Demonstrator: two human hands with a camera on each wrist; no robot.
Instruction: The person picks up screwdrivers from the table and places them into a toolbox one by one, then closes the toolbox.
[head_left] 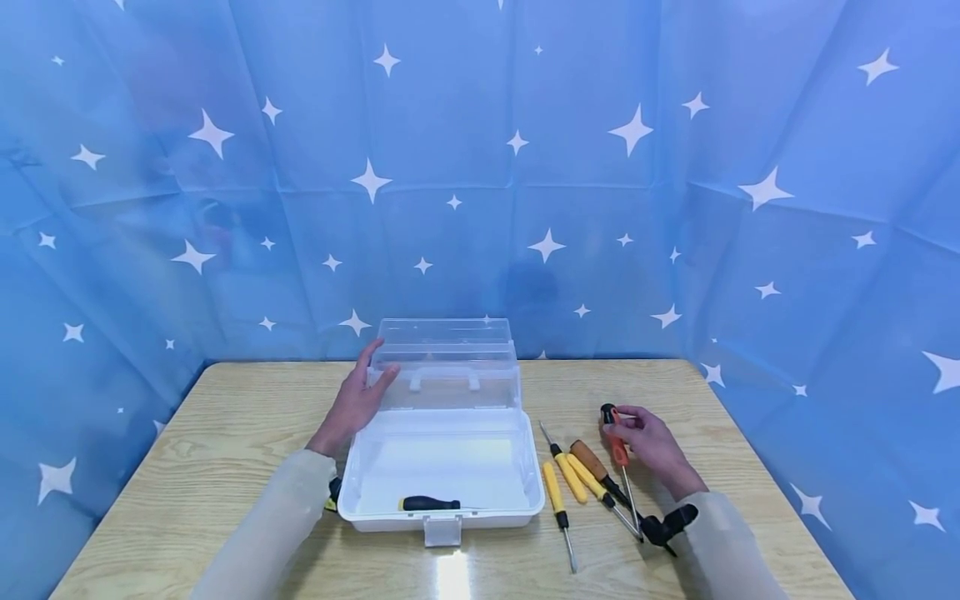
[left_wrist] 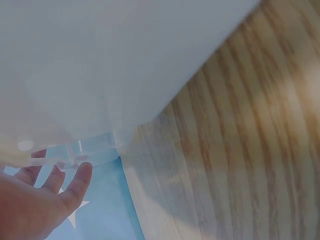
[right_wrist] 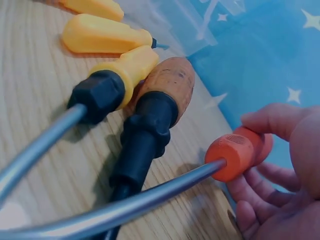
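A white toolbox [head_left: 442,450] stands on the table, its clear lid [head_left: 450,375] raised. My left hand [head_left: 354,404] holds the lid's left edge, thumb in front; several spread fingers [left_wrist: 75,187] show in the left wrist view. Inside the box, a black-and-yellow screwdriver [head_left: 431,503] lies along the front wall. To the right, my right hand [head_left: 652,442] pinches the red-and-black handle of a screwdriver [right_wrist: 232,155]. Its shank slants down toward the table, crossing over another tool. Beside it lie a brown-handled screwdriver [right_wrist: 167,82] and several yellow-handled screwdrivers [head_left: 555,492].
The wooden table [head_left: 247,442] reaches back to a blue curtain [head_left: 450,225] with white stars. A clear latch [head_left: 442,532] hangs at the box's front. A black wrist strap piece [head_left: 667,527] sits at the right cuff, close to the tool tips.
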